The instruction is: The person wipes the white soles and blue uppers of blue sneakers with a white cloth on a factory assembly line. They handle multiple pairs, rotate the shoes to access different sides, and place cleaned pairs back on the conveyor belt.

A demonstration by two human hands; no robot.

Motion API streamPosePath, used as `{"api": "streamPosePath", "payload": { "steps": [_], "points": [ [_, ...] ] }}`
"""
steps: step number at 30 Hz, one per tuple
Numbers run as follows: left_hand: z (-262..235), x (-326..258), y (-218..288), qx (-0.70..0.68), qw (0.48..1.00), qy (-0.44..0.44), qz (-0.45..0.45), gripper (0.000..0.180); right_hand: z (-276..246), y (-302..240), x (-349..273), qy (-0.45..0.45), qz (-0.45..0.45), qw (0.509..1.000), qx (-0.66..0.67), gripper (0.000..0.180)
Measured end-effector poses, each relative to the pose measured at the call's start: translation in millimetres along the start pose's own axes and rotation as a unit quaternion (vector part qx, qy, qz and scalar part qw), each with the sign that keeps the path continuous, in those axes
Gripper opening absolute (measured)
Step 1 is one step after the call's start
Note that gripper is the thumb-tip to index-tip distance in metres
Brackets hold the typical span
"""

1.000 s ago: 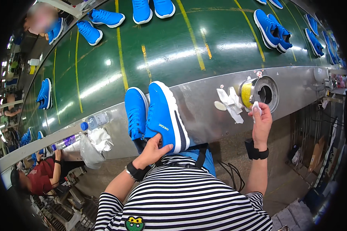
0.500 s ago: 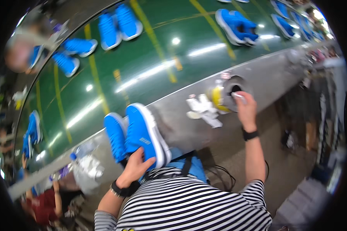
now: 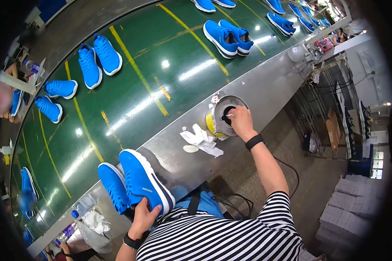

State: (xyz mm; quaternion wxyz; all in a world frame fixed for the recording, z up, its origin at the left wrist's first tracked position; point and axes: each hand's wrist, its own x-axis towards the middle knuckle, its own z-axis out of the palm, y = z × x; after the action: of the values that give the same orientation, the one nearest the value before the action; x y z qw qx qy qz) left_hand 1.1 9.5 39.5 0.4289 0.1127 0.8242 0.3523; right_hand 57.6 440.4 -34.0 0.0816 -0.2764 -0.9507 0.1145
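Can (image 3: 217,119) on metal ledge (image 3: 265,89), grey floor (image 3: 283,141)

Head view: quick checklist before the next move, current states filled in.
1. Left hand on the nearer blue shoe: ok, fingers at its heel end.
2. Grip on the second blue shoe: cannot tell, fingers partly hidden.
3. Right hand holding the small white piece: ok, pinched at the can's mouth.
4. Metal can uncovered: ok, dark opening shows.
5. Can's contents: cannot tell, too dark inside.
6. Ledge free of scraps: not ok, white scraps lie beside the can.
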Motion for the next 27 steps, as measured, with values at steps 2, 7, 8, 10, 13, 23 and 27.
{"api": "streamPosePath", "payload": {
  "steps": [2,7,8,10,13,23,27],
  "points": [
    [4,-2,-11,0.001,1.000,0.006,-0.001,0.032,-7,-5,1,0.009,0.027,0.997,0.077,0.006],
    [10,0,-12,0.058,0.998,-0.023,0.011,0.037,-15,-30,-26,0.128,0.024,0.978,0.164,0.009],
    [8,0,-12,0.051,0.998,-0.028,0.007,0.038,-22,-48,-34,0.130,0.005,0.973,0.193,0.010],
    [12,-1,-18,0.025,0.999,-0.018,0.013,0.040,-25,-91,-54,0.086,0.031,0.953,0.290,0.011],
    [13,-3,-18,0.004,1.000,-0.005,0.019,0.042,-8,-156,-90,-0.033,0.046,0.891,0.451,0.011],
    [13,-7,-21,0.008,1.000,-0.016,-0.006,0.040,57,-247,-97,-0.105,-0.201,0.881,0.414,0.014],
    [12,-8,-24,0.025,1.000,-0.016,0.010,0.039,53,-240,-100,-0.142,-0.250,0.882,0.374,0.014]
  ]
}}
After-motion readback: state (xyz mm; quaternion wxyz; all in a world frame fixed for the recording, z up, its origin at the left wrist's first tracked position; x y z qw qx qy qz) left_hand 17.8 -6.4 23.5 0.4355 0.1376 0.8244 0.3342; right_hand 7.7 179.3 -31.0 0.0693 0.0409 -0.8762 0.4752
